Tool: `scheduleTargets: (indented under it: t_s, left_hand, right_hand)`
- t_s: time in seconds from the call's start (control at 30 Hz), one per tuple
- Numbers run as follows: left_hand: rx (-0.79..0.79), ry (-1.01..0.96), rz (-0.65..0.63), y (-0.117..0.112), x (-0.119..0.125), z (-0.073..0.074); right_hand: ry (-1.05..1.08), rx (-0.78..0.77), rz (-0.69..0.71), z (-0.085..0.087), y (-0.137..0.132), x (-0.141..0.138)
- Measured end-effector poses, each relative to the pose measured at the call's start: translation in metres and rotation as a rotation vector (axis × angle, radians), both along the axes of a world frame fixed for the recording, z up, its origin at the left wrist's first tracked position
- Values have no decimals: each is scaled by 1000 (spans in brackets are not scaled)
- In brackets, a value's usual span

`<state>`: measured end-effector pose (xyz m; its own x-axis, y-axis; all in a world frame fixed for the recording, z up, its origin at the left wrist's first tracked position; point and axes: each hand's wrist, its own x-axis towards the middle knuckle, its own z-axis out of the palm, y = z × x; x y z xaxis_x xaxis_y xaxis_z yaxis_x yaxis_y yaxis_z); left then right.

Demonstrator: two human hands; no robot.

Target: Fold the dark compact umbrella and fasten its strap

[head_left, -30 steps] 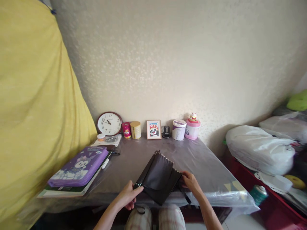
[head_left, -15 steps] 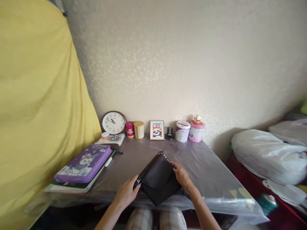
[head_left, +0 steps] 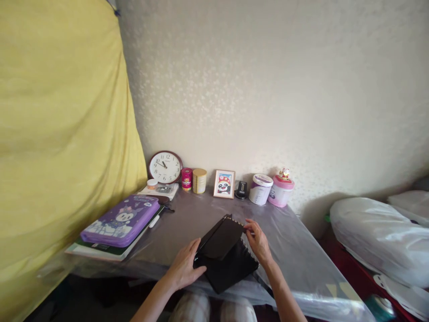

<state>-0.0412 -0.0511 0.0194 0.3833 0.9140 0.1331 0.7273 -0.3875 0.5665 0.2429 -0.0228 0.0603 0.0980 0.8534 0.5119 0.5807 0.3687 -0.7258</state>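
Note:
A black bag (head_left: 231, 270) with a flap (head_left: 223, 239) and black-and-white checked trim lies tilted at the table's near edge. A dark strap (head_left: 263, 284) hangs from its right side. My left hand (head_left: 186, 266) rests against the bag's left edge, fingers stretched out and thumb apart from them. At the upper right corner of the flap, my right hand (head_left: 258, 241) pinches the trimmed edge between thumb and fingers. The flap is partly raised from the body. What lies inside the bag is hidden.
A purple zip case (head_left: 122, 221) lies on books (head_left: 100, 252) at left. Along the wall stand a clock (head_left: 165, 167), a pink can (head_left: 187, 180), a yellow-lidded can (head_left: 199, 182), a picture frame (head_left: 224, 184) and tubs (head_left: 260, 190). White plastic bags (head_left: 375, 237) fill the right side.
My right hand has lifted the flap's right side, showing more of the checked trim and the strap. My left hand has loosened and straightened its fingers. The view has shifted slightly.

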Motion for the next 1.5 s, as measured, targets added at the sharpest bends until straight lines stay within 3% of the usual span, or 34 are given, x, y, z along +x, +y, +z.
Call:
scheduleTargets:
  t_s: [0.2, 0.33, 0.5, 0.7, 0.87, 1.27, 1.5]
  left_hand:
    - [19, -12, 24, 6, 10, 2]
    - [46, 1, 98, 10, 19, 2]
    - [170, 34, 172, 11, 26, 3]
    - [217, 41, 218, 17, 22, -1]
    - [226, 4, 184, 21, 17, -9]
    - [191, -20, 258, 25, 21, -19]
    - [228, 4, 326, 30, 23, -27]
  right_hand:
    - [136, 12, 104, 23, 19, -21]
    - [111, -34, 135, 29, 33, -30]
    - [51, -14, 81, 34, 43, -34]
    - [37, 41, 140, 34, 54, -42]
    - [157, -79, 160, 37, 64, -51]
    - [425, -39, 198, 23, 99, -76]
    - [295, -65, 158, 7, 101, -80]
